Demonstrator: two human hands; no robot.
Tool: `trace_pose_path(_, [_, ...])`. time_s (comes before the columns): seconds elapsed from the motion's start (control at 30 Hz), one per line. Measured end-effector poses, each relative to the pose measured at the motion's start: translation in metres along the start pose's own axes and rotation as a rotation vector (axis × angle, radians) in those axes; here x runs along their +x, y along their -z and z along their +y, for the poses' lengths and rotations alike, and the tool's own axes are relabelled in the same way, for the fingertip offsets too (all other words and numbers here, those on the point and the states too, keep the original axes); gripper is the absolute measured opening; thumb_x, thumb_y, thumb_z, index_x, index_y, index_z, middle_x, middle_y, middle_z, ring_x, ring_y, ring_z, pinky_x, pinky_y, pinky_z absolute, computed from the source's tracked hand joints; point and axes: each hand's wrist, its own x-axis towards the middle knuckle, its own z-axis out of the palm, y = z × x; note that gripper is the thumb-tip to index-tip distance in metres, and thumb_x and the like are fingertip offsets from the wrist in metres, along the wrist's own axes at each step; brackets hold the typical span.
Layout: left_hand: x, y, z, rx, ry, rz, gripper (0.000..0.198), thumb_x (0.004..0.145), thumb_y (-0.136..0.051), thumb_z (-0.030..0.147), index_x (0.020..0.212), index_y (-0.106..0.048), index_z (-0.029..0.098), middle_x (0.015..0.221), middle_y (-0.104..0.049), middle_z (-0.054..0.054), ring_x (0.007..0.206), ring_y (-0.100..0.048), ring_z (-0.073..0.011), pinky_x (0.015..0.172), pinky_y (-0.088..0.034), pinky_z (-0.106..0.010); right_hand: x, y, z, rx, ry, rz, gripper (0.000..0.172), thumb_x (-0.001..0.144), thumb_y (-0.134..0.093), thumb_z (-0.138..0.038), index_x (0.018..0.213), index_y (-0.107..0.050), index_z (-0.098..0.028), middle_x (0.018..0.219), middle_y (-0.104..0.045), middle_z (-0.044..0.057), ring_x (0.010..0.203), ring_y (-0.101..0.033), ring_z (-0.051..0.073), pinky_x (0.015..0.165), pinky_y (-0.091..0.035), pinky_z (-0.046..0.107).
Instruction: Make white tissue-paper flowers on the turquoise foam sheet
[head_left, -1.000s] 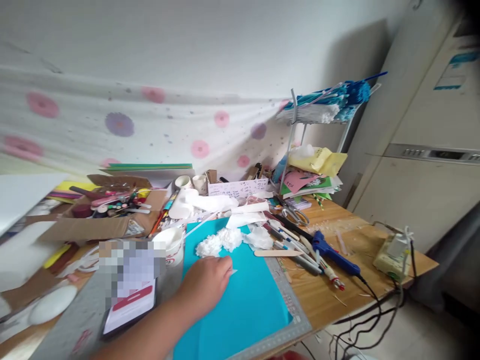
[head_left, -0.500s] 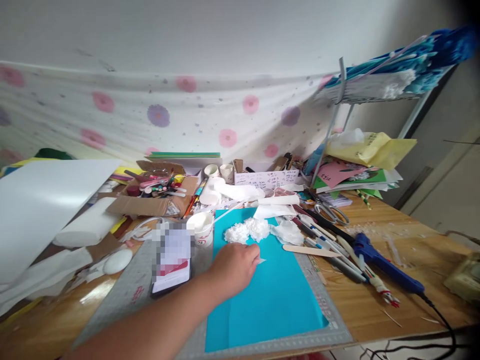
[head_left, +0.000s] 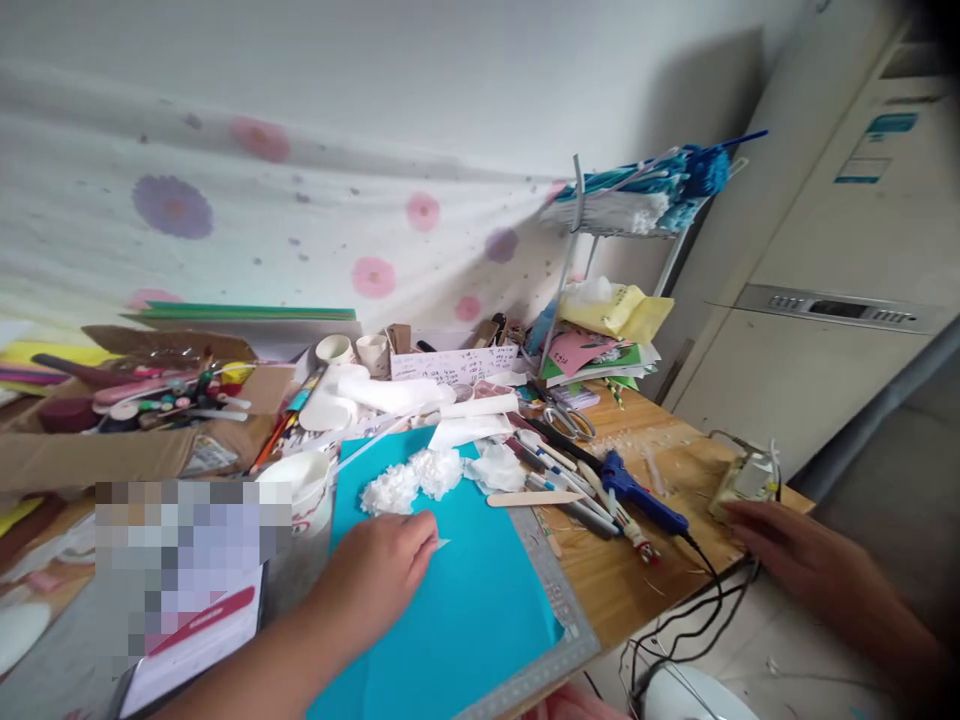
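My left hand (head_left: 386,565) is closed over a blue sheet (head_left: 457,620), with a small white pointed scrap (head_left: 442,544) poking out past its fingers. What else the hand may hold is hidden. Just beyond it, two fluffy white clumps (head_left: 412,480) lie on the sheet. A crumpled white tissue (head_left: 495,468) is to their right. Out at the right table edge, my right hand (head_left: 817,560) reaches in with fingers stretched out and slightly blurred. It is beside a yellowish power strip (head_left: 746,480); whether it touches the strip I cannot tell.
A blue glue gun (head_left: 641,495) trails a black cord over the table edge. Pens, a wooden stick (head_left: 534,498) and scissors (head_left: 570,420) crowd the right side. On the left are a phone (head_left: 202,620), a paper cup (head_left: 300,490) and a cardboard box (head_left: 97,455) of supplies.
The view has turned to the right. My right hand has come into sight by the power strip. My left hand still holds its place on the blue sheet with the white scrap.
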Motion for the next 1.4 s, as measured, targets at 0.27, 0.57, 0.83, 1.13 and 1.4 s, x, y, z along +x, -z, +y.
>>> trace_pose_path(0.27, [-0.004,0.001,-0.001,0.039,-0.028,-0.014,0.019,0.094,-0.040,0.020,0.079,-0.052,0.020,0.076,-0.064,-0.002,0.070,-0.061,-0.0187,0.057,-0.030,-0.025,0.068,-0.055,-0.055,0.041,-0.033,-0.219,0.047,0.061,-0.060,-0.008,0.107,-0.064,-0.013,0.101,-0.065,0.014,0.089,-0.062,0.029,0.083,-0.044,0.041])
trace_pose_path(0.57, [0.000,0.002,0.000,-0.005,-0.023,-0.012,0.018,0.092,-0.040,0.018,0.078,-0.051,0.020,0.073,-0.064,-0.002,0.067,-0.061,-0.0189,0.054,-0.026,-0.025,0.054,-0.001,-0.061,0.495,-0.333,0.015,0.023,0.073,-0.056,-0.040,0.082,-0.059,-0.019,0.060,-0.051,0.001,0.053,-0.049,0.016,0.052,-0.039,0.030])
trace_pose_path(0.83, [-0.022,0.012,-0.011,-0.071,0.070,0.020,0.024,0.095,-0.033,0.031,0.075,-0.045,0.022,0.066,-0.056,0.002,0.060,-0.054,-0.0165,0.054,-0.025,-0.026,0.000,-0.014,-0.167,0.898,-0.245,-0.669,0.025,0.071,-0.070,-0.034,0.090,-0.065,-0.018,0.073,-0.060,0.001,0.059,-0.050,0.011,0.054,-0.039,0.023])
trace_pose_path(1.13, [-0.030,-0.001,-0.019,-0.195,-0.010,0.088,0.027,0.094,-0.034,0.032,0.076,-0.051,0.022,0.073,-0.058,0.002,0.067,-0.053,-0.0162,0.060,-0.033,-0.029,0.000,-0.026,-0.208,0.519,0.236,-0.842,0.015,0.073,-0.063,-0.025,0.088,-0.064,-0.021,0.088,-0.064,0.005,0.078,-0.062,0.020,0.071,-0.052,0.030])
trace_pose_path(1.4, [-0.032,-0.005,-0.022,-0.188,-0.054,0.119,0.027,0.092,-0.037,0.028,0.073,-0.055,0.023,0.066,-0.059,0.002,0.057,-0.053,-0.0145,0.052,-0.035,-0.027,0.020,-0.028,-0.214,0.401,0.431,-0.839,0.031,0.069,-0.057,-0.009,0.092,-0.067,-0.027,0.090,-0.068,0.001,0.085,-0.066,0.020,0.070,-0.054,0.025])
